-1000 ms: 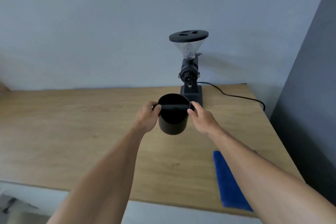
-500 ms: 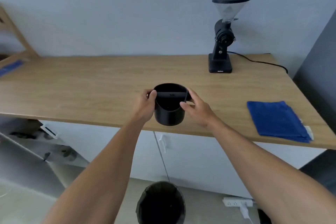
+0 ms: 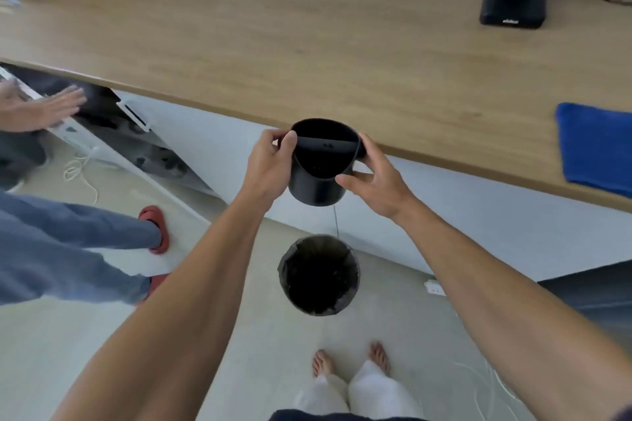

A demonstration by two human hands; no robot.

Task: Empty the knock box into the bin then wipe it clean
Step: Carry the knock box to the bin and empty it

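Observation:
The black round knock box [image 3: 318, 184] hangs in the air just off the front edge of the wooden counter [image 3: 307, 44], upright, its cross bar across the mouth. My left hand [image 3: 268, 167] grips its left side, thumb on the rim. My right hand [image 3: 374, 178] grips the right side, fingers over the bar's end. Straight below on the floor stands the black-lined bin [image 3: 319, 275], its mouth open. A folded blue cloth [image 3: 596, 147] lies on the counter at the far right.
The base of a black coffee grinder [image 3: 513, 0] stands at the counter's back right, its cable running right. Another person stands at the left, with a hand [image 3: 41, 109] near open shelving and red slippers [image 3: 155, 227]. My bare feet [image 3: 349, 359] are behind the bin.
Both hands have carried the knock box off the counter, past its front edge, to above the bin. My view has tipped down to the floor. Another person has come into view at the left.

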